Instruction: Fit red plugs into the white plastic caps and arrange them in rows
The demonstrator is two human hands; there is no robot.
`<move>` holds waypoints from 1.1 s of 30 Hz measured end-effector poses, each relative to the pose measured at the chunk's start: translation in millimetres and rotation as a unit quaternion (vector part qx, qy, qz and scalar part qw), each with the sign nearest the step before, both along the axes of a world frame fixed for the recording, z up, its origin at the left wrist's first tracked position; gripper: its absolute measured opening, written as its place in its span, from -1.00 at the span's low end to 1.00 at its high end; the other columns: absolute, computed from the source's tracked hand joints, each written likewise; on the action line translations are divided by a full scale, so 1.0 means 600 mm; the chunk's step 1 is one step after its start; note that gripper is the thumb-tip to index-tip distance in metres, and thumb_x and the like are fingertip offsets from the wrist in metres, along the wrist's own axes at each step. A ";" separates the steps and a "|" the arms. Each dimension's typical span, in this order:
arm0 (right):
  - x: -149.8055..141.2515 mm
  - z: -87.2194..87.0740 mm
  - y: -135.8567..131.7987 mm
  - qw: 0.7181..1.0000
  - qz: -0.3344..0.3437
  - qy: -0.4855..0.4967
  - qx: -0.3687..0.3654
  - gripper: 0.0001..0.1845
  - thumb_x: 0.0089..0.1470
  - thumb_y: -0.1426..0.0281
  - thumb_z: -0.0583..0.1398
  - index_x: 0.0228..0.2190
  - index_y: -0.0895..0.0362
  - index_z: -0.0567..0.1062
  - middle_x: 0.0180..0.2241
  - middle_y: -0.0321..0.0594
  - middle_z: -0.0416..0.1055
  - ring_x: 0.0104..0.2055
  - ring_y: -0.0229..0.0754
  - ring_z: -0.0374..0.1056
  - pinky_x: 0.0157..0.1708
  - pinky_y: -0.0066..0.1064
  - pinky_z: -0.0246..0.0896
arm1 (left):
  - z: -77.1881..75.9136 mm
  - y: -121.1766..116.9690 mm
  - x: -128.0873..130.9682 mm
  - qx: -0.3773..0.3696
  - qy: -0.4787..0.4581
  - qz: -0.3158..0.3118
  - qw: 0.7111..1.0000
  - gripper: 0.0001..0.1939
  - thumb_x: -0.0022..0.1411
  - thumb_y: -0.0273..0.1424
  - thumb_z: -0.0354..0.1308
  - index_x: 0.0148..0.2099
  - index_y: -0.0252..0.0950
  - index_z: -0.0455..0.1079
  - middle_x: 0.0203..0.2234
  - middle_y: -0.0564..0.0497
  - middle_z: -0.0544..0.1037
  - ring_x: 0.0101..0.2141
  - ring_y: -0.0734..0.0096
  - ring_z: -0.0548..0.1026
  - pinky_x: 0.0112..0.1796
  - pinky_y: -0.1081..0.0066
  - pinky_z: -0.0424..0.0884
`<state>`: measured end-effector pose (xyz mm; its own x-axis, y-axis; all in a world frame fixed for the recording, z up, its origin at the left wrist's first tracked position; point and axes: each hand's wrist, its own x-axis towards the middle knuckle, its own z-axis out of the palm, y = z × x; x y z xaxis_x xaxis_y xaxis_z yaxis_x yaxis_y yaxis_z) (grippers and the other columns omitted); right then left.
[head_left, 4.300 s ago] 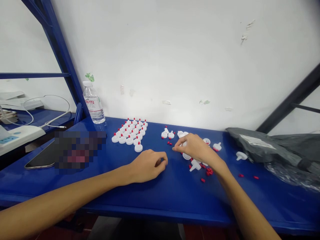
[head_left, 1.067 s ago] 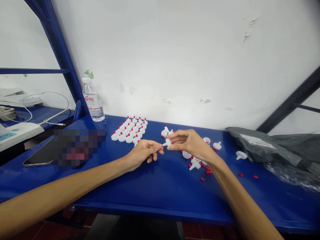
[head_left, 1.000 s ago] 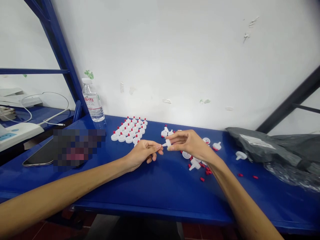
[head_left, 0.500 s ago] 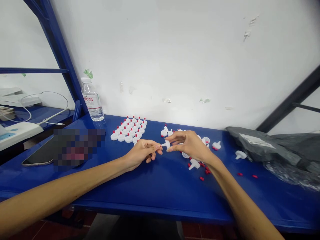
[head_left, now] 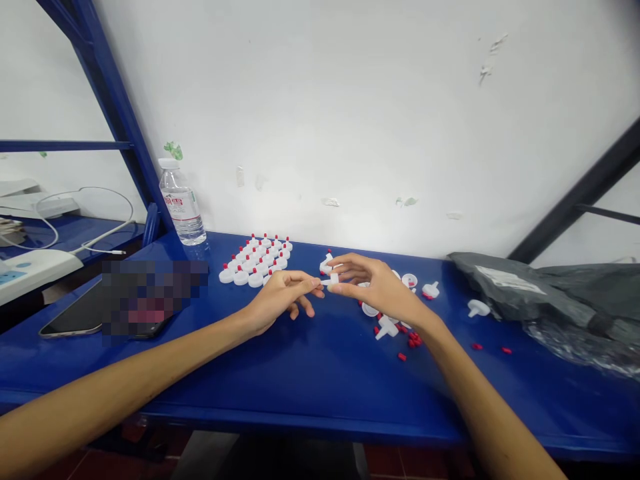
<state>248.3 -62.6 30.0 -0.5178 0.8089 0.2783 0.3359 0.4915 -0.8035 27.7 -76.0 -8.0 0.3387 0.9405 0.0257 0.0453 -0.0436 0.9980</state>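
Blue tabletop (head_left: pixel 300 377) — bottle (head_left: pixel 183 208) left, bag (head_left: pixel 555 300) right — white nozzle (head_left: pixel 333 280) in left hand's (head_left: pixel 281 297) and right hand's (head_left: pixel 377 285) grip

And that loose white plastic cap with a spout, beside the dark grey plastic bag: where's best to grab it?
Probably pinch the white plastic cap by its broad round base, from above and the left: the slim spout offers less to hold, and the dark grey plastic bag crowds its right.
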 end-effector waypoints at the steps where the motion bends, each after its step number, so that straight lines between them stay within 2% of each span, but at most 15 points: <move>1: -0.001 0.000 -0.001 1.000 -0.003 0.006 -0.005 -0.59 0.13 0.19 0.30 0.01 -0.01 0.51 -0.03 -0.15 0.53 -0.07 -0.08 0.50 -0.05 -0.21 0.41 | 0.002 0.001 -0.001 0.012 0.009 0.001 1.000 -0.62 0.22 -0.11 0.25 -0.18 -0.38 0.47 -0.20 -0.16 0.61 -0.53 0.48 0.54 -0.67 0.58 0.23; 5: -0.006 0.001 -0.001 0.999 -0.021 0.031 0.001 -0.62 0.25 0.12 0.16 0.01 0.01 0.48 -0.07 -0.15 0.54 -0.09 -0.10 0.50 -0.09 -0.23 0.41 | 0.015 0.001 -0.006 0.070 0.044 -0.001 0.997 -0.64 0.24 -0.12 0.19 -0.18 -0.37 0.44 -0.24 -0.12 0.59 -0.55 0.46 0.53 -0.65 0.54 0.26; 8: -0.008 0.000 -0.002 0.999 -0.025 0.036 -0.008 -0.63 0.27 0.10 0.14 -0.01 0.01 0.48 -0.07 -0.16 0.54 -0.16 -0.12 0.53 -0.10 -0.23 0.41 | 0.035 0.000 -0.017 0.158 0.102 0.031 0.982 -0.72 0.29 -0.18 0.12 -0.24 -0.34 0.40 -0.35 -0.02 0.56 -0.58 0.52 0.48 -0.62 0.54 0.25; 12: -0.011 -0.002 -0.006 1.000 -0.013 0.019 -0.022 -0.63 0.28 0.09 0.12 0.00 0.00 0.47 -0.09 -0.16 0.56 -0.21 -0.13 0.55 -0.11 -0.23 0.38 | 0.076 0.007 -0.051 0.319 0.231 0.111 0.912 -0.79 0.28 -0.30 0.08 -0.35 -0.31 0.34 -0.55 0.11 0.42 -0.60 0.57 0.34 -0.52 0.52 0.23; 14: -0.014 -0.002 -0.009 1.000 -0.003 0.012 -0.019 -0.64 0.29 0.11 0.11 -0.01 0.02 0.47 -0.10 -0.16 0.56 -0.23 -0.15 0.54 -0.13 -0.25 0.37 | 0.099 0.015 -0.075 0.353 0.303 0.097 0.880 -0.81 0.26 -0.33 0.06 -0.38 -0.31 0.35 -0.61 0.13 0.38 -0.60 0.57 0.27 -0.51 0.51 0.18; 18: -0.019 0.000 -0.013 0.999 0.021 -0.015 -0.024 -0.66 0.31 0.14 0.09 -0.06 0.07 0.49 -0.22 -0.17 0.58 -0.28 -0.18 0.53 -0.18 -0.30 0.36 | 0.132 0.030 -0.125 0.318 0.440 0.009 0.840 -0.81 0.20 -0.35 0.06 -0.43 -0.29 0.37 -0.63 0.12 0.36 -0.58 0.53 0.23 -0.51 0.48 0.12; 22: -0.020 -0.003 -0.011 0.998 0.034 -0.033 -0.030 -0.63 0.30 0.12 0.09 -0.10 0.11 0.52 -0.28 -0.18 0.56 -0.33 -0.19 0.51 -0.22 -0.33 0.35 | 0.145 0.037 -0.160 0.239 0.527 -0.044 0.814 -0.84 0.13 -0.35 0.07 -0.41 -0.28 0.43 -0.56 0.07 0.45 -0.54 0.47 0.31 -0.49 0.46 0.14; 26: -0.024 -0.018 -0.007 0.997 0.040 -0.058 -0.028 -0.64 0.31 0.13 0.08 -0.17 0.11 0.54 -0.30 -0.20 0.56 -0.34 -0.22 0.49 -0.24 -0.36 0.35 | 0.143 0.039 -0.172 0.204 0.594 -0.050 0.777 -0.81 0.12 -0.33 0.08 -0.33 -0.25 0.50 -0.49 0.03 0.54 -0.50 0.41 0.40 -0.47 0.45 0.18; 29: -0.032 -0.035 -0.006 0.994 0.039 -0.104 0.000 -0.67 0.32 0.17 0.08 -0.21 0.09 0.56 -0.31 -0.22 0.57 -0.31 -0.20 0.48 -0.26 -0.38 0.32 | 0.134 0.042 -0.174 0.191 0.628 -0.049 0.753 -0.79 0.12 -0.29 0.11 -0.28 -0.22 0.53 -0.44 0.02 0.58 -0.47 0.38 0.45 -0.46 0.44 0.21; 33: -0.049 -0.058 -0.008 0.977 0.039 -0.191 0.091 -0.73 0.33 0.25 0.08 -0.20 0.05 0.56 -0.33 -0.27 0.55 -0.34 -0.22 0.43 -0.28 -0.38 0.25 | 0.120 0.049 -0.179 0.183 0.632 -0.066 0.750 -0.78 0.11 -0.26 0.14 -0.24 -0.17 0.56 -0.40 0.03 0.61 -0.44 0.36 0.49 -0.45 0.43 0.24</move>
